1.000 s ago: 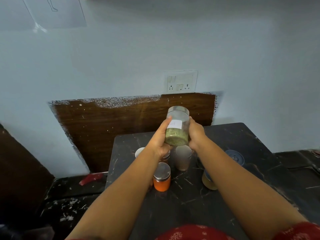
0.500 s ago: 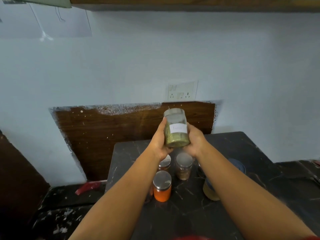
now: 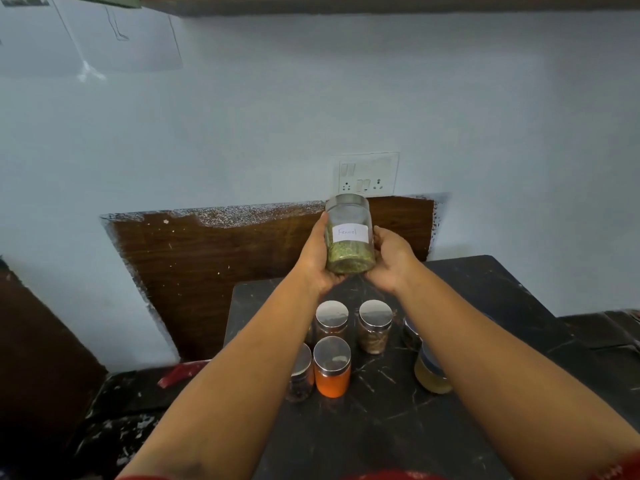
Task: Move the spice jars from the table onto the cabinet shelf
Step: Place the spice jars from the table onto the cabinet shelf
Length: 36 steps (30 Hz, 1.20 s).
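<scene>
A clear jar of green fennel seeds (image 3: 349, 235) with a steel lid and a white label is held upright in the air above the black marble table (image 3: 491, 306). My left hand (image 3: 317, 258) grips its left side and my right hand (image 3: 389, 259) cups its right side and base. Below on the table stand several more steel-lidded jars: an orange one (image 3: 331, 368), a dark one (image 3: 300, 375) half hidden by my left arm, a reddish one (image 3: 330, 320), a brown one (image 3: 374, 327) and a yellowish jar (image 3: 431, 374) beside my right arm.
The underside of a wooden cabinet (image 3: 381, 3) runs along the top of the view. A switch and socket plate (image 3: 365, 174) sits on the wall above a brown wooden panel (image 3: 207, 265). A red object (image 3: 183, 372) lies on the lower counter at left.
The view has tilted upward, bringing the cabinet's underside into sight. Both hands still hold the fennel jar, which now stands more upright and slightly higher above the table jars.
</scene>
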Tool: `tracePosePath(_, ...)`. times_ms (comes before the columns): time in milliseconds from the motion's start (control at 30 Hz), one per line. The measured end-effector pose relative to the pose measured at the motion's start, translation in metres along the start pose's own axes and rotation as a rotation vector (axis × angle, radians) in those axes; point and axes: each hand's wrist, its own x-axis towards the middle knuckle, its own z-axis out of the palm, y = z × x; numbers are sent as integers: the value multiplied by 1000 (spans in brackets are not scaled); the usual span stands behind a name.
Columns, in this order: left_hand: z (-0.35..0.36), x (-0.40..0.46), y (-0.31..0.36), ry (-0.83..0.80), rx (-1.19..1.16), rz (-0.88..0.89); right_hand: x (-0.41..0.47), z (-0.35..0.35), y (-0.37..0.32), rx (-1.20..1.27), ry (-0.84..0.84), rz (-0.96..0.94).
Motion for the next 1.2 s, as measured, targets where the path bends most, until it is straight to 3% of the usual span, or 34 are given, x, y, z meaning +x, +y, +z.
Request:
tracePosePath(233,-1,1,12,-15,22,29,-1,10,-2,22,-7,-18)
tracePosePath(400,-3,0,44,32,121,106,-8,31,-4,-152,-197,-95)
tracePosePath(500,2,-8,71,18,156,191,-15,52,-8,-433,-310,-246)
tracePosePath(600,10,-17,97,4,197,296,-18,74,-16,-654,-279,-372)
tracePosePath(1200,80,-88,302,41,668,930,-38,256,-149,-1021,-245,-1188)
